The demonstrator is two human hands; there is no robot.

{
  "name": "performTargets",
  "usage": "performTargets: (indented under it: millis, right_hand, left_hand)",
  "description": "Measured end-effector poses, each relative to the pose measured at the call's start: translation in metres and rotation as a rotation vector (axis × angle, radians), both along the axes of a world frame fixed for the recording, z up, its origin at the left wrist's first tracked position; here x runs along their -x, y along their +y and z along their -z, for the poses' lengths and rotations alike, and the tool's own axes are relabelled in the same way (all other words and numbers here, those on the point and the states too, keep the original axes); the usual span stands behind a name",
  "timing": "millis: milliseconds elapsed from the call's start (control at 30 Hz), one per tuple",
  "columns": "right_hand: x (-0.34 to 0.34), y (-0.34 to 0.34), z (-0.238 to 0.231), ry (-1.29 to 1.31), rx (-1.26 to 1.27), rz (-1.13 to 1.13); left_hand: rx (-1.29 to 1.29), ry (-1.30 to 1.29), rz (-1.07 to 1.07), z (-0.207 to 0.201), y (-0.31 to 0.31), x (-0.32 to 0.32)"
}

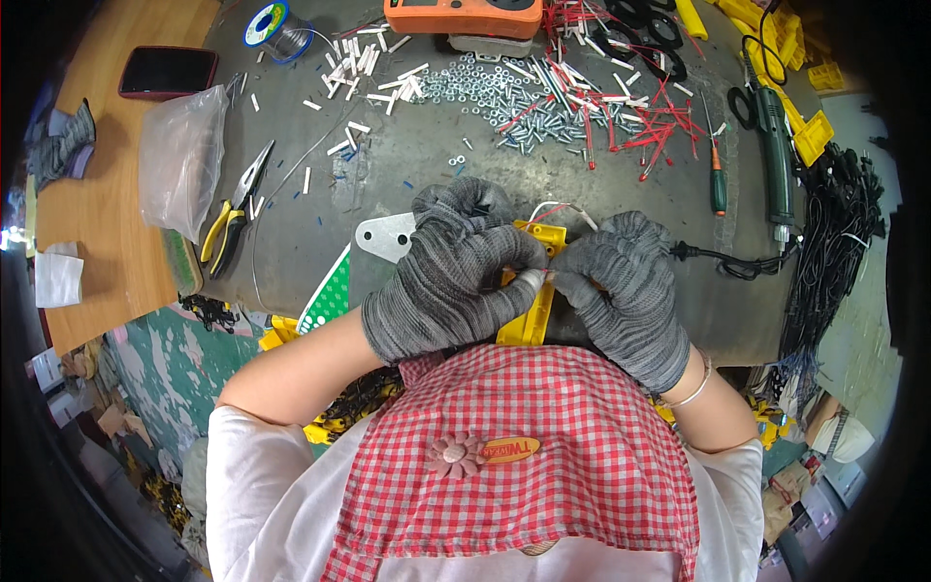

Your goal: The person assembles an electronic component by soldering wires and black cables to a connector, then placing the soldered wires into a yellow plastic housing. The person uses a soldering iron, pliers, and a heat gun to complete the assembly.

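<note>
Both my hands wear grey knitted gloves and meet above a yellow plastic housing [525,328] at the front edge of the bench. My left hand [456,276] is closed, thumb and index finger pinching a thin wire whose reddish bit barely shows at the fingertips. From the other side my right hand [626,296] pinches at the same spot, its other fingers curled in. White and red wires [562,207] loop up from the far end of the housing. Beside my left hand lies a flat grey plate with holes [381,238], and a green patterned piece [328,294] sticks out next to it.
Nuts [465,82], screws [538,126], white sleeves [354,63] and red-wired parts [659,131] cover the far bench. Left are pliers [236,209], a plastic bag [181,155], a phone [168,73] and solder [279,34]. Right are a screwdriver [718,181], an electric driver [777,155] and black cables [839,233].
</note>
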State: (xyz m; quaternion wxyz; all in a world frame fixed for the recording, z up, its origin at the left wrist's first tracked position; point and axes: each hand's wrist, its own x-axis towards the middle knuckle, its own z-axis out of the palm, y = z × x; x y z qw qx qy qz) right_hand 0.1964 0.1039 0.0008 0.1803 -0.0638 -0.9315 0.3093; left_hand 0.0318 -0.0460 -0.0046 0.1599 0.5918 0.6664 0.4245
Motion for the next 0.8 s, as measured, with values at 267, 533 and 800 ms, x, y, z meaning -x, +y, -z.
performTargets:
  millis: [267,533,800]
  right_hand:
    - [-0.008,0.002,-0.005,-0.027,-0.122,-0.041]
    - [0.004,0.018,0.004,-0.03,-0.171,-0.13]
    - [-0.001,0.022,-0.004,0.001,-0.028,-0.251]
  left_hand:
    - [-0.046,0.188,-0.008,0.002,0.004,-0.005]
    - [-0.064,0.108,0.067,0.008,0.002,0.0]
    - [-0.042,0.034,0.162,0.002,0.004,0.001]
